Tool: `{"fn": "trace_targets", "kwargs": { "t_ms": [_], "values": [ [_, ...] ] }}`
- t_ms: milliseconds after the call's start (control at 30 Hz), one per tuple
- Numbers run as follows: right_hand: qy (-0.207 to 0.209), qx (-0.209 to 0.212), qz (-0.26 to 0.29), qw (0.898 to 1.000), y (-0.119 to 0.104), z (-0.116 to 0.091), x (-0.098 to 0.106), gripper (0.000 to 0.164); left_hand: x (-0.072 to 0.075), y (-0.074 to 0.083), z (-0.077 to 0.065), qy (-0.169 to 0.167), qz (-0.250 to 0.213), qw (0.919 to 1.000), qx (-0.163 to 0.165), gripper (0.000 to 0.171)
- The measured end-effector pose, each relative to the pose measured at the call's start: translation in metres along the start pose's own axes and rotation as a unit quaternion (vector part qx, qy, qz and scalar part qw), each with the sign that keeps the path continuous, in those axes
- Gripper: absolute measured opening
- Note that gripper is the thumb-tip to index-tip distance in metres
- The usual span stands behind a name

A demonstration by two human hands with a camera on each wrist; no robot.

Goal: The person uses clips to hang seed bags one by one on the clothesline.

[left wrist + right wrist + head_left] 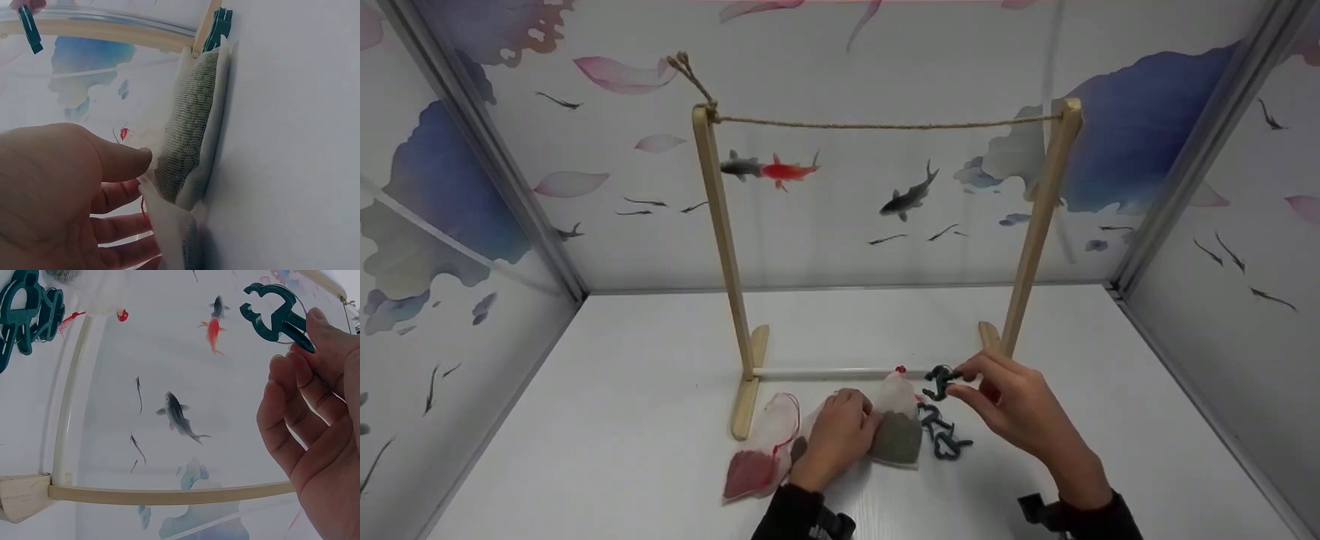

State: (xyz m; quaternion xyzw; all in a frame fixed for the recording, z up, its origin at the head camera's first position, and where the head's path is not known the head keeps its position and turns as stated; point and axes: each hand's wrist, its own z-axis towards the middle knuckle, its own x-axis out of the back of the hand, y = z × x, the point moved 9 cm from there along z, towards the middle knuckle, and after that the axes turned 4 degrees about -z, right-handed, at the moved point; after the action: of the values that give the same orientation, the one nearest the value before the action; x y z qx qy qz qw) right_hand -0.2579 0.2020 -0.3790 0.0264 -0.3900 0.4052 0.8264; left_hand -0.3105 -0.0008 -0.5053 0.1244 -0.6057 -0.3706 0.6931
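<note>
My right hand (1009,401) pinches a dark green plastic spring clip (278,315) by its handles, between thumb and fingers. In the right wrist view the clip's curved jaws point away from the hand. My left hand (840,435) is down among gauze drawstring bags. Its thumb and fingers pinch gauze beside the bag with greenish filling (897,437), seen edge-on in the left wrist view (191,124). Which bag's cloth they hold is hard to tell. A bag with dark red filling (751,472) lies to the left; another bag is mostly hidden beneath the hand.
More green clips (947,442) lie right of the bags. Behind stands a wooden frame (724,240) with a twine line (885,125) strung between its posts and a white rod (825,372) low down. Printed panels (840,225) enclose the white table (645,390).
</note>
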Motion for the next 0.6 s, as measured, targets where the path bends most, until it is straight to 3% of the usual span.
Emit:
{"fn": "trace_targets", "kwargs": {
  "t_ms": [167,400,533,600],
  "values": [
    [-0.001,0.001,-0.002,1.0,0.0,0.0,0.0,0.026,-0.005,-0.006,0.003,-0.019,-0.014,0.9992,0.032,0.025],
    [-0.003,0.0,-0.005,1.0,-0.001,0.0,0.0,0.023,0.004,0.007,0.003,0.04,-0.045,0.9979,-0.024,0.012],
    [-0.009,-0.009,-0.004,1.0,0.0,0.0,0.0,0.021,0.005,0.011,0.004,0.048,-0.089,0.9946,-0.026,0.004],
    [-0.011,-0.013,-0.003,1.0,0.001,0.0,0.0,0.021,0.004,0.011,0.004,0.046,-0.106,0.993,-0.021,0.009]
  ]
}}
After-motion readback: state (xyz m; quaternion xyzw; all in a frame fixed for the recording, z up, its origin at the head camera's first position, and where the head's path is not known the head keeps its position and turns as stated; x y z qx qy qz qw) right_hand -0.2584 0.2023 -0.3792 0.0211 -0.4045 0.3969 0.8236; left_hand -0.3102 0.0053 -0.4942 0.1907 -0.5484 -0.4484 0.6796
